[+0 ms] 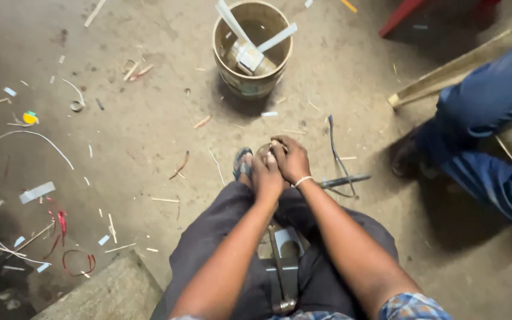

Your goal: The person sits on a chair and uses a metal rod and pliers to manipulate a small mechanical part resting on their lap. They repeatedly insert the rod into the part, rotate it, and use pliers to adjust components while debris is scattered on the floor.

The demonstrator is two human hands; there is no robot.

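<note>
I sit low over a dirty concrete floor, knees apart, both arms stretched forward. My left hand (pixel 266 176) and my right hand (pixel 290 159) are pressed together around a small round brownish object (pixel 264 149) held on the floor by my sandalled foot (pixel 242 163). Most of that object is hidden by the fingers. A thin band circles my right wrist. A long metal tool (pixel 280 269) lies between my legs, and a dark metal rod (pixel 345 179) lies on the floor just right of my right hand.
A round bucket (pixel 252 47) with white strips and a can inside stands ahead. Another person's blue trouser legs (pixel 493 136) are at the right, beside a wooden plank (pixel 445 74). Scraps, wires and red bands (pixel 69 246) litter the left floor. A stone block (pixel 105 293) sits at the lower left.
</note>
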